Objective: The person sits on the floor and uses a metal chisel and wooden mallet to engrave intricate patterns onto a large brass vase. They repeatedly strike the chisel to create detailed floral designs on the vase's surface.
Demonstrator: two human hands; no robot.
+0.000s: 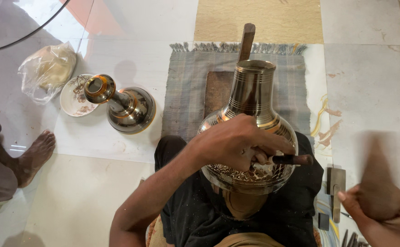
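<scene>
**Engraving under way on the brass vase**

We see the large brass vase (250, 132) resting on the person's lap, its neck pointing away over a striped mat (186, 91). Our left hand (236, 144) is closed around a dark-handled engraving tool (291, 159), whose tip we cannot see against the vase's belly. A band of floral pattern already shows low on the belly, while the shoulder above carries only plain rings, so we judge the chasing partly done. Our right hand (382, 210) is blurred; it seems wrapped round a blurred dark object, perhaps a mallet, though we cannot tell. A second vase (122, 103) lies on the floor beside a small patterned bowl (74, 96).
</scene>
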